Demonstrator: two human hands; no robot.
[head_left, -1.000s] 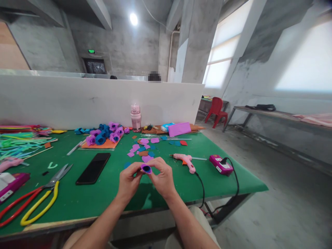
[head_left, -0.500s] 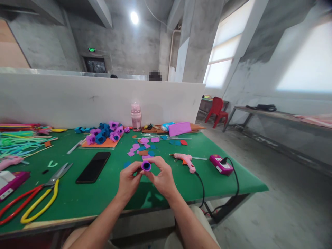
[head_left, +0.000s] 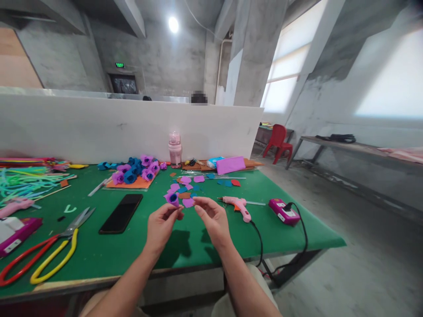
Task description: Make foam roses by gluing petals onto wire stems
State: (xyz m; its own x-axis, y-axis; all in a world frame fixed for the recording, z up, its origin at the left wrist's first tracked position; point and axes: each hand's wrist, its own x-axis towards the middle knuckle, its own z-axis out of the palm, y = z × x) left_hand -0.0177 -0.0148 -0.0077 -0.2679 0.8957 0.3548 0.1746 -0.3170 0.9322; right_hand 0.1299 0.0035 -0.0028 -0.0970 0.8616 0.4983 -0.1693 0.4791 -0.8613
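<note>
My left hand pinches a small purple flower by its base. A dark blue centre shows inside the flower's rolled purple petals. A short gap away, my right hand is raised over the table with thumb and fingers apart; I see nothing between them. Close to its fingertips lies a purple petal piece. Beyond the hands are scattered cut petals, purple, blue and brown, including a brown piece. A pile of finished purple and blue flowers rests on an orange sheet.
A pink glue gun lies right of my hands, its cord running off the table edge near a purple power strip. To the left are a black phone and large scissors. A pink bottle stands before the white partition.
My hands have moved apart. The flower, earlier between both hands, has shifted left and up in my left hand alone, and my right hand has let go of it.
</note>
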